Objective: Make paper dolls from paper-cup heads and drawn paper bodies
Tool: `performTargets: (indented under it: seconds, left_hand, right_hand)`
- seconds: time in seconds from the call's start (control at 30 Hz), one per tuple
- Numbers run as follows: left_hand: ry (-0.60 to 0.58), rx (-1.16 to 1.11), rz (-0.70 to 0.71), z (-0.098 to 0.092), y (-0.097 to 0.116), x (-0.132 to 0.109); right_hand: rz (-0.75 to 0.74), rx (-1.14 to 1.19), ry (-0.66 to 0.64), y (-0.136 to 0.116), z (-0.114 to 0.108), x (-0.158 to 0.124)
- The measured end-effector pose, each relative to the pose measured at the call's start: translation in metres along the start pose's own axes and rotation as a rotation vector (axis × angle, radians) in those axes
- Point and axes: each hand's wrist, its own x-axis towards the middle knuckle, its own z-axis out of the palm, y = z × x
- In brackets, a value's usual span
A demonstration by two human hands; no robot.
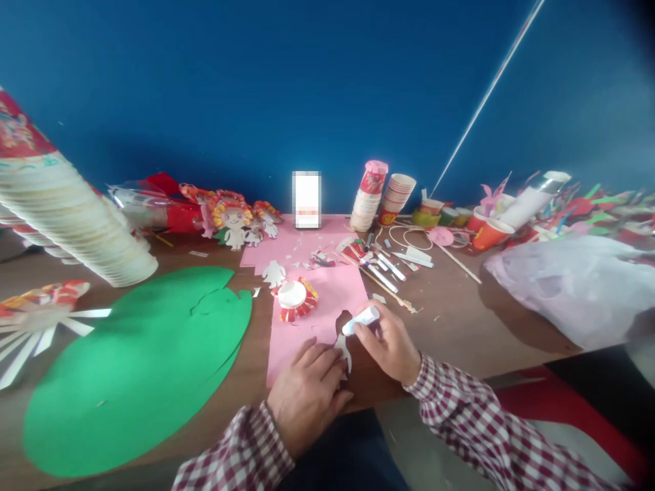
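My right hand (391, 341) is closed round a white glue stick (364, 319). The stick's end touches or hangs just over the dark top part of a small paper cutout (344, 320). My left hand (310, 389) lies flat with fingers stretched, pressing the cutout's pale lower part against the table edge area. Part of the cutout is hidden under those fingers. Just beyond my hands, a cut paper cup (292, 294) with red and white flaps spread out sits on a pink sheet (340, 290). A white figure cutout (275, 273) lies beside the cup.
A large green paper oval (143, 368) covers the left side, near a leaning stack of cups (76, 211). Paper dolls (235, 225) stand at the back. Markers (391, 266), more cup stacks (394, 198) and a plastic bag (573, 286) lie to the right.
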Motion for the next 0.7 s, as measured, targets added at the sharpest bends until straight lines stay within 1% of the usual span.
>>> performTargets:
  seconds: [0.07, 0.17, 0.23, 0.27, 0.4, 0.5, 0.6, 0.7]
  left_hand:
    - [0.042, -0.011, -0.018, -0.002, -0.001, -0.001]
    - [0.162, -0.053, -0.087, -0.008, -0.002, -0.004]
    - [0.209, -0.084, -0.130, -0.011, -0.003, -0.005]
    - [0.209, -0.095, -0.130, -0.012, -0.003, -0.004]
    - [0.091, -0.106, -0.050, -0.008, -0.001, -0.001]
    - [0.014, -0.108, -0.063, -0.001, 0.000, 0.002]
    - [-0.013, -0.098, -0.082, 0.002, -0.001, 0.002]
    - [-0.031, -0.092, -0.043, 0.002, -0.002, 0.002]
  right_hand:
    - [-0.021, -0.012, 0.066, 0.003, 0.005, -0.002]
    - [0.002, 0.002, 0.145, 0.007, 0.008, -0.004]
    - [0.033, 0.011, 0.145, 0.008, 0.007, -0.004]
    - [0.037, 0.010, 0.133, 0.007, 0.007, -0.004]
    - [-0.013, -0.033, 0.073, 0.005, 0.006, -0.004]
    - [-0.050, -0.071, 0.035, 0.005, 0.008, -0.004]
    - [-0.059, -0.080, -0.010, 0.005, 0.010, -0.002]
    - [-0.057, -0.078, -0.014, 0.006, 0.011, -0.002]
